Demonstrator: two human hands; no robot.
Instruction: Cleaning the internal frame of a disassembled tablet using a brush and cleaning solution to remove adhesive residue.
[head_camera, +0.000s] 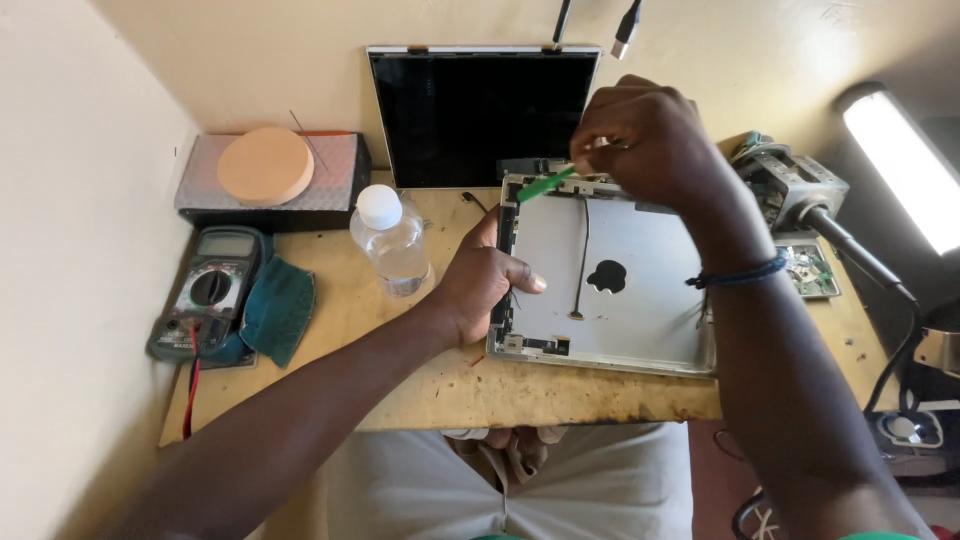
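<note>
Right hand (645, 140) pinches a thin green plastic pry tool (545, 184) at the top edge of the opened tablet shell (640, 320), a smooth silver metal tray lying on the worn wooden bench (330, 340). My left hand (480, 285) curls over the shell's left rim, thumb flat on the metal. I see the glossy black screen panel (480, 115) propped against the wall. I cannot make out the tool's tip; my fingers hide it.

Worn wooden bench (560, 395), opened tablet shell (640, 300), water bottle (392, 243), multimeter (208, 292), teal cloth (278, 308), grey box (330, 180)
</note>
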